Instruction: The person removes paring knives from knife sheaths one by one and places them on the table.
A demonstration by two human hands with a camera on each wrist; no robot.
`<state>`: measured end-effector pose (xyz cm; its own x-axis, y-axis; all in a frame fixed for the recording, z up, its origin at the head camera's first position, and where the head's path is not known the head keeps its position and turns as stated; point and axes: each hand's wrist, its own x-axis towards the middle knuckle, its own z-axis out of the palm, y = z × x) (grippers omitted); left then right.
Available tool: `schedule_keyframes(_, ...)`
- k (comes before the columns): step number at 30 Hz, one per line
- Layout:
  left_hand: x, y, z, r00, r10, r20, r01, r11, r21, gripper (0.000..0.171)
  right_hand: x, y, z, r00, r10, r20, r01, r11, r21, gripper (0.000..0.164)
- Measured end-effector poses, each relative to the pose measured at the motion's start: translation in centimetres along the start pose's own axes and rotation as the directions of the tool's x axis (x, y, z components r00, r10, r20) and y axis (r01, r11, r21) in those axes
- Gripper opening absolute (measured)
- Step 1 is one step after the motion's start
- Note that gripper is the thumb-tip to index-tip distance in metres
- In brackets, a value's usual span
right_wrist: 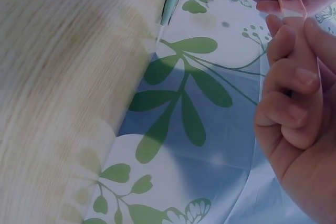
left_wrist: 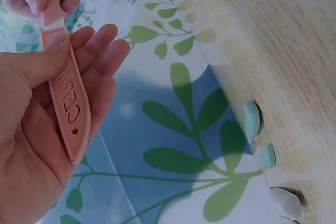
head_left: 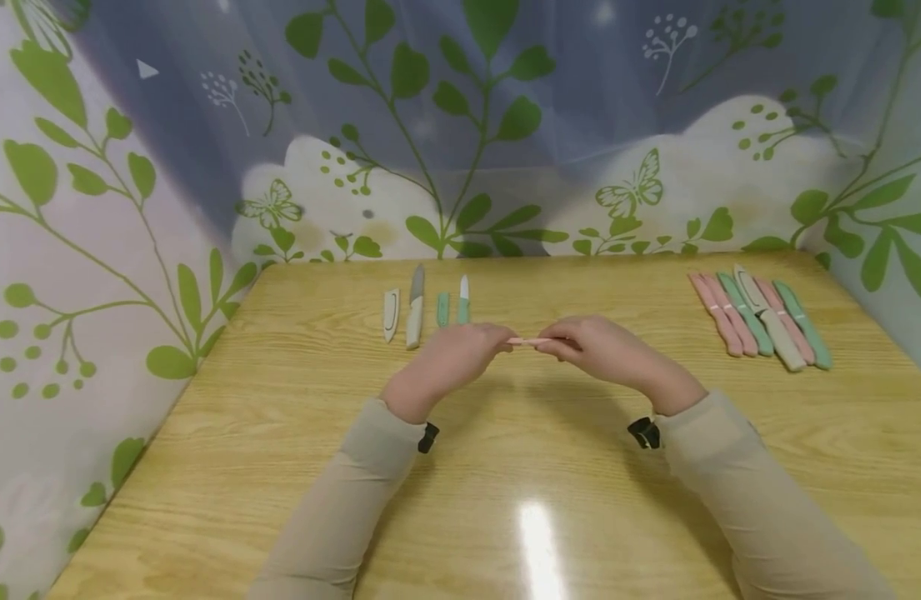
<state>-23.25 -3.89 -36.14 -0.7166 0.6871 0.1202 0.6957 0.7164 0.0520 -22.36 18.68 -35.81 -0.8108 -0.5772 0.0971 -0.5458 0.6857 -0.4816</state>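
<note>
My left hand [head_left: 456,358] holds a pink knife sheath [left_wrist: 73,103] across its palm, the thumb pressing on its face. Lettering and a star are cut into the sheath. My right hand [head_left: 606,350] grips the pink handle of a paring knife [left_wrist: 53,13], fingers curled round it in the right wrist view. A short white stretch of the knife shows between handle and sheath; the sheath covers the remaining blade. Beyond my left hand lie a green-handled knife [head_left: 463,310] with a white blade, a green sheath [head_left: 442,308], a cream-handled knife [head_left: 414,321] and a cream sheath [head_left: 391,315].
At the right of the wooden table [head_left: 295,467], several sheathed pink, green and cream knives [head_left: 778,329] lie side by side. A leaf-patterned cloth [head_left: 505,208] stands behind the table's far edge and along its sides.
</note>
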Motion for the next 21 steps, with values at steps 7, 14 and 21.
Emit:
schedule_keyframes(7,-0.09,0.07,-0.20,1.000,-0.005,0.001,0.005,1.000,0.000,0.027,-0.02,0.23,-0.04,1.000,0.012,0.007,-0.012,1.000,0.028,0.031)
schedule_keyframes(14,-0.05,0.19,0.09,1.000,0.004,-0.001,-0.004,1.000,-0.014,0.026,-0.26,0.35,-0.02,0.999,0.035,0.019,-0.035,0.999,0.029,0.030)
schedule_keyframes(21,0.05,0.02,0.31,0.999,-0.003,-0.038,0.001,0.999,-0.054,0.027,-0.14,0.38,-0.25,0.999,0.028,0.021,-0.029,0.999,0.035,0.030)
